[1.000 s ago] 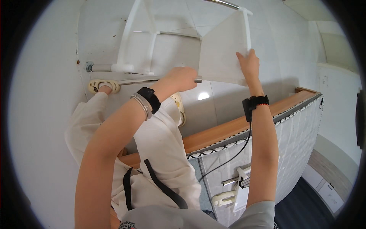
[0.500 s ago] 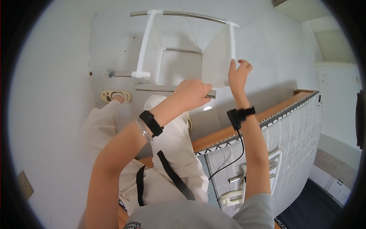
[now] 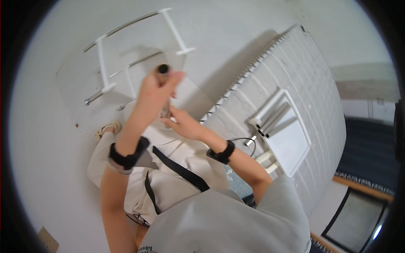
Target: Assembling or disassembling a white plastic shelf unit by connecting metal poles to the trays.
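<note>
My left hand (image 3: 151, 98) is closed round a metal tube (image 3: 163, 69), whose black end points up out of the fist; motion blurs it somewhat. Just below, my right hand (image 3: 185, 123) has its fingers closed at the tube's lower end, which is partly hidden. Beyond the hands, a partly assembled rack stands on the floor, with white side frames (image 3: 102, 63) joined by chrome tubes (image 3: 134, 24). One short chrome leg (image 3: 94, 98) sticks out at its lower left. My left forearm and hand hide part of the rack's near side.
On the right is a bed with a pale quilted cover (image 3: 236, 105). White rack panels (image 3: 291, 143), several metal tubes (image 3: 276, 120) and a loose short tube (image 3: 250, 141) lie on it. A wall socket (image 3: 48, 240) is at lower left. My shod foot (image 3: 108, 130) rests near the rack.
The tube, held level in my left hand before, now points upward. My right hand has left the rack's right side and come to the tube. The view has turned toward the bed.
</note>
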Tool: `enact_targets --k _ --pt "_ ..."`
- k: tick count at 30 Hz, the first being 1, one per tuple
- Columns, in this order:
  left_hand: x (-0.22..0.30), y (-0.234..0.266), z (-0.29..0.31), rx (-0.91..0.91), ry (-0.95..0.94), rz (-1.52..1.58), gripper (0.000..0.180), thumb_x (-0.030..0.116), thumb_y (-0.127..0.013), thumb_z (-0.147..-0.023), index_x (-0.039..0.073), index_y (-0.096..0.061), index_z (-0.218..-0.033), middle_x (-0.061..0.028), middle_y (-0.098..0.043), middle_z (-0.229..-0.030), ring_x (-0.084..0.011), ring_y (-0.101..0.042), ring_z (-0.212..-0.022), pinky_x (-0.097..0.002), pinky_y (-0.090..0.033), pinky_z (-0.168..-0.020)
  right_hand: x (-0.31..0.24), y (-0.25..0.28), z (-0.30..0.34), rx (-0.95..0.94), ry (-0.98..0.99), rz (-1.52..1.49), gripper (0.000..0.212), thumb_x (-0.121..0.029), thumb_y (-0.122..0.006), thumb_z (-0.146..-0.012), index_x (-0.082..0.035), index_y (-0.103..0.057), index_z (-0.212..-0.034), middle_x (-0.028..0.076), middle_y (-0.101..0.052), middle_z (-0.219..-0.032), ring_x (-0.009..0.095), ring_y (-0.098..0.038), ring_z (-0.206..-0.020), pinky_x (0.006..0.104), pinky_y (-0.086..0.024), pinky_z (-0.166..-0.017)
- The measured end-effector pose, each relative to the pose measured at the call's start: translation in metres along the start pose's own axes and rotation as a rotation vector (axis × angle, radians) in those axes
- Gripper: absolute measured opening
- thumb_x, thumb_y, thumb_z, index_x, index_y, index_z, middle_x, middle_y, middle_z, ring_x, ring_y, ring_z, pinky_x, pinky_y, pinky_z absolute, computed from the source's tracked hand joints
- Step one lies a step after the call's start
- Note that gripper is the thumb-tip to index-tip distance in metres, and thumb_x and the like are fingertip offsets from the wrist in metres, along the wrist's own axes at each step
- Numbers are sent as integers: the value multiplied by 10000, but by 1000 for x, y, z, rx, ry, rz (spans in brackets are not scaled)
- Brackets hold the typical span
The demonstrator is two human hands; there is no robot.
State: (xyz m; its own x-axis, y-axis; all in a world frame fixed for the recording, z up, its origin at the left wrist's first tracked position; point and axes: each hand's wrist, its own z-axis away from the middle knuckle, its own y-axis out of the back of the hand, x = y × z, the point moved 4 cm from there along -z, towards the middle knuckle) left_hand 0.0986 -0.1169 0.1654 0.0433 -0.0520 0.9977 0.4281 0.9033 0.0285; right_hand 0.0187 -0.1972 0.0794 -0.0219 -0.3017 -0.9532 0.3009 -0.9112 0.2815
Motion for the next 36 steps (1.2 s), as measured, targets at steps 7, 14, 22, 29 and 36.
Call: enact_targets --k 7,14,22,29,36 --pt "-30 48 28 96 -43 -370 261 228 -460 -899 -4 -459 -1021 -111 -545 -897 -178 -529 -809 -286 -415 -763 17 62 92 522 -334 182 311 -251 -433 -894 10 -399 -1059 212 -552 -850 375 -547 -800 430 -418 -665" --pt "-78 94 56 145 68 -670 218 210 -454 -899 2 -472 -963 -112 -557 -861 -197 -537 -778 -290 -423 -733 83 194 267 1570 -509 -102 382 -180 -439 -863 6 -297 -1165 95 -480 -720 144 -456 -467 274 -378 -387" --pt "-95 116 54 159 123 -811 207 219 -446 -894 16 -483 -913 -115 -571 -745 -234 -559 -689 -325 -433 -629 212 235 359 1733 -1008 -419 61 -39 -475 -734 -2 -429 -720 100 -445 -642 171 -431 -464 302 -359 -379" --pt "-101 151 74 252 171 -1008 169 215 -463 -864 49 -491 -885 -160 -585 -778 -337 -556 -756 -394 -436 -645 165 235 327 1452 -1149 592 484 -259 -605 -657 -9 -521 -1063 275 -460 -1086 394 -475 -958 396 -377 -867" --pt "-98 165 49 303 31 -986 120 173 -466 -847 55 -473 -865 -149 -552 -808 -330 -537 -755 -394 -435 -636 43 234 173 1153 -368 123 272 -90 -529 -803 -13 -487 -1060 61 -494 -970 137 -457 -868 271 -380 -780"
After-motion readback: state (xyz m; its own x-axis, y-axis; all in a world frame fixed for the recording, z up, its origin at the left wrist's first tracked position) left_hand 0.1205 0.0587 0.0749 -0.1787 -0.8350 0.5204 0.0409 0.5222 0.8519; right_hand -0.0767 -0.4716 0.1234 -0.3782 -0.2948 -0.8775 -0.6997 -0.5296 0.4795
